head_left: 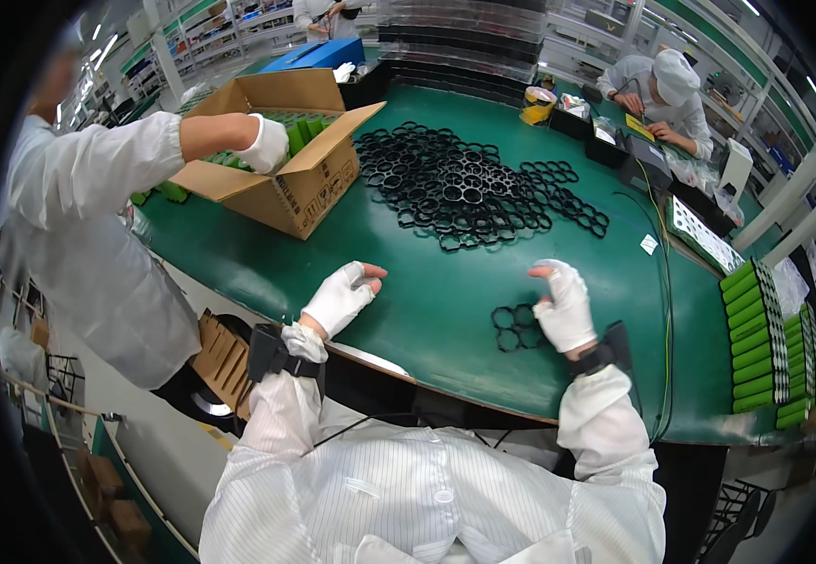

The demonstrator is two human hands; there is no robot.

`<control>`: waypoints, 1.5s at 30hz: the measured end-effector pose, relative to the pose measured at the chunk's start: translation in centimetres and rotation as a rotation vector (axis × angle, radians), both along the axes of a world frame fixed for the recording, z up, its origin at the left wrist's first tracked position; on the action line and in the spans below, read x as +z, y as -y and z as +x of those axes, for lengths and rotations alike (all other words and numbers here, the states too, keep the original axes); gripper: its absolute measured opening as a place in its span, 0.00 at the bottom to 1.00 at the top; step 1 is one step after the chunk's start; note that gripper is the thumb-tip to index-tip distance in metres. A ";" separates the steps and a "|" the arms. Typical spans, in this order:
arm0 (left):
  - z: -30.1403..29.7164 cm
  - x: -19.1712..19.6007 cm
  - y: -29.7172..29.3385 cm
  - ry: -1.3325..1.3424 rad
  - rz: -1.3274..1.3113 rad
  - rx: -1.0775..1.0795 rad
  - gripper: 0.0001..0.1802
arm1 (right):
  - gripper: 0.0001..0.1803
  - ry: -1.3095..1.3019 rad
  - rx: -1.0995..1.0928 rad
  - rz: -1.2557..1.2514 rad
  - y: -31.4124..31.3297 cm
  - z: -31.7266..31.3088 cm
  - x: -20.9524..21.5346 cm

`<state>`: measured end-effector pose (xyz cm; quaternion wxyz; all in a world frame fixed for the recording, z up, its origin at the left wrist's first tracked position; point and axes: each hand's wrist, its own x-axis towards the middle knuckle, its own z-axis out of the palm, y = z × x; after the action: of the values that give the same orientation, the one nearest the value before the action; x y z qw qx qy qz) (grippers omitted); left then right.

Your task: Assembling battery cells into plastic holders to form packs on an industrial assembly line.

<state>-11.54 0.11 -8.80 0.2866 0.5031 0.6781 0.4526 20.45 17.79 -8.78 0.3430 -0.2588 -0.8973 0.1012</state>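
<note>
Right hand (567, 305): half-curled, thumb and finger parted; contact unclear. Black frame (505, 318): at its left, on green table (445, 320); right end hidden, long axis indeterminable. Left hand (340, 301): loosely open, empty. Frame pile (464, 188) beyond.

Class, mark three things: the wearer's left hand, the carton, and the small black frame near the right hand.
Left hand (337, 301): head view, its back.
Carton (328, 186): head view, printed side wall.
Frame (516, 328): head view, central joint.

A black plastic lattice of joined open rings (516, 326) lies flat on the smooth green counter (445, 315), near its front edge, its right end partly hidden.
</note>
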 end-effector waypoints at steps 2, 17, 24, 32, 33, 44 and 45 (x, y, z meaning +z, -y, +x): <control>0.1 1.3 0.2 -0.019 -0.136 -0.070 0.14 | 0.29 0.180 0.046 -0.179 -1.8 2.9 0.3; 1.5 -0.8 0.7 0.011 -0.004 0.046 0.12 | 0.35 0.323 0.024 -0.084 -0.5 2.4 0.9; 0.6 5.3 1.0 0.058 -0.017 -0.092 0.16 | 0.28 0.159 0.011 0.018 -0.5 2.2 0.0; -6.6 18.9 -4.0 -0.632 0.172 0.301 0.13 | 0.25 0.128 0.011 0.014 -0.8 2.5 -0.4; -8.6 19.6 -5.8 -0.728 0.145 0.345 0.14 | 0.25 0.129 -0.008 0.020 -0.8 2.7 -0.2; -26.3 6.9 -17.9 -1.126 -0.313 0.451 0.19 | 0.18 0.084 0.003 0.001 -1.2 2.4 0.9; -27.1 6.5 -18.0 -1.108 -0.279 0.409 0.19 | 0.18 0.120 0.004 -0.053 -1.7 2.5 1.1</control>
<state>-38.64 18.13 -2.33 -0.1388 0.4809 0.8624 0.0760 22.95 19.50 -7.71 0.2816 -0.2714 -0.9137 0.1099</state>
